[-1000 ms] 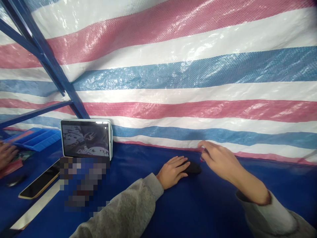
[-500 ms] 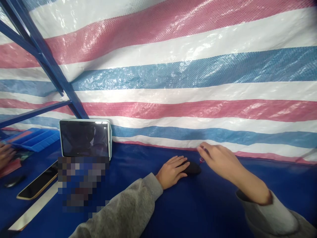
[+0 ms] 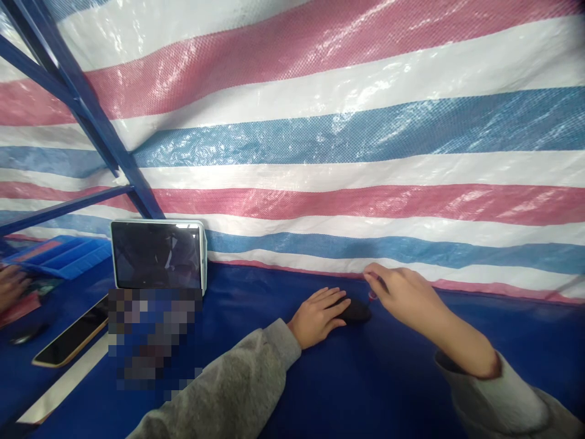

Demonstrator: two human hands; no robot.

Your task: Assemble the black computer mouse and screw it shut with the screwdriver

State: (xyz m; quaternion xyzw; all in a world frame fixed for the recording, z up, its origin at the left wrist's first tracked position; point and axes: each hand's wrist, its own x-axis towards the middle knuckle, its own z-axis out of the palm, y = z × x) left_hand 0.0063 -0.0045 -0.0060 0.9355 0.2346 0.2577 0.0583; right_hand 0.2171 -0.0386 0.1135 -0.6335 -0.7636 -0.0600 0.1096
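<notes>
A dark, rounded object like a computer mouse (image 3: 359,312) lies on the blue table surface (image 3: 338,384). My left hand (image 3: 317,317) rests on its left end, fingers spread over it. At the right, my right hand (image 3: 400,292) is raised with thumb and fingers pinched round a thin tool, mostly hidden by the fingers. The tool's small reddish, see-through part (image 3: 372,296) shows below the fingers, close to the far right end of the dark object. Whether its tip touches the object is too small to tell.
A tablet (image 3: 158,255) stands upright at the left, with a phone (image 3: 70,335), a pale strip (image 3: 68,384) and a blurred patch near it. Farther left are a blue compartment tray (image 3: 68,259), a dark object (image 3: 28,334) and another person's hand (image 3: 11,289). Striped sheeting hangs behind.
My right hand has shifted very slightly while holding the tool, and less of the tool shows. My left hand and the dark object are in the same place.
</notes>
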